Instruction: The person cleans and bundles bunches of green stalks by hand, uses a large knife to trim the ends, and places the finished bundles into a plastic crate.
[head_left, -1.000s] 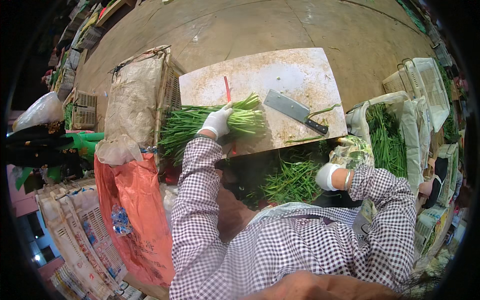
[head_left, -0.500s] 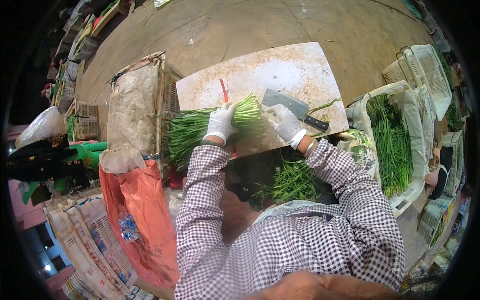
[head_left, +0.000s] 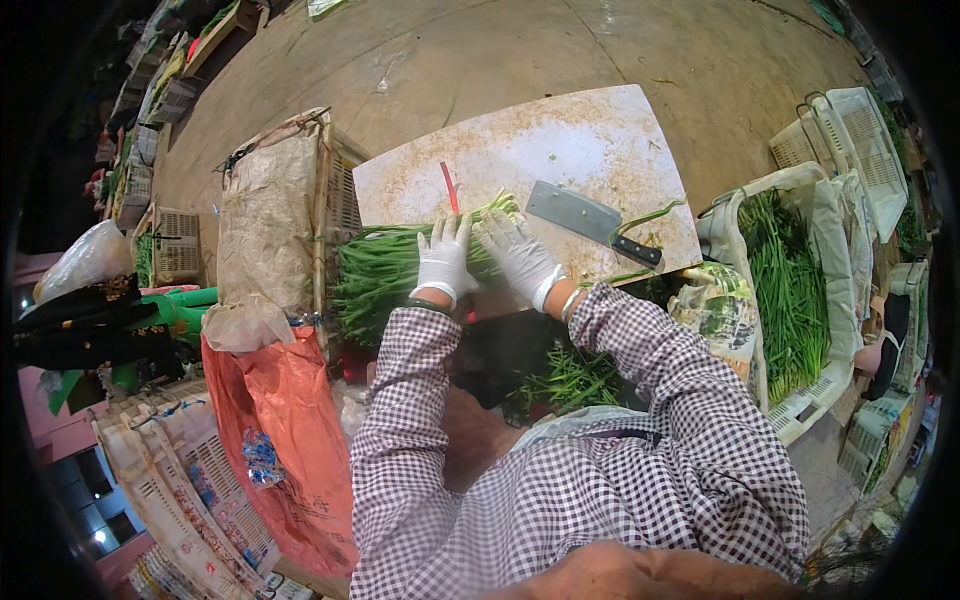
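A thick bunch of garlic chives (head_left: 375, 268) lies across the left side of a white, stained board (head_left: 600, 130), its pale ends to the right. My left hand (head_left: 445, 262), in a white glove, rests on the bunch with its fingers stretched out. Over the pale ends lies my right hand (head_left: 520, 258), gloved too, fingers spread flat. A red strip (head_left: 449, 185) sticks out beyond the bunch and passes beneath it. To the right of my right hand, a cleaver (head_left: 575, 212) with a black handle rests on the board, a few loose leaves beside it.
Cut greens (head_left: 572, 380) lie in a dark container below the board. At the right, a lined crate (head_left: 832, 240) holds more long greens. A cloth-covered crate (head_left: 265, 210) adjoins the board's left edge, with a large orange-red plastic bag (head_left: 300, 400) nearer me.
My right hand has moved left from beside the cleaver onto the pale ends, its fingers now spread. My left hand's fingers have straightened on the bunch.
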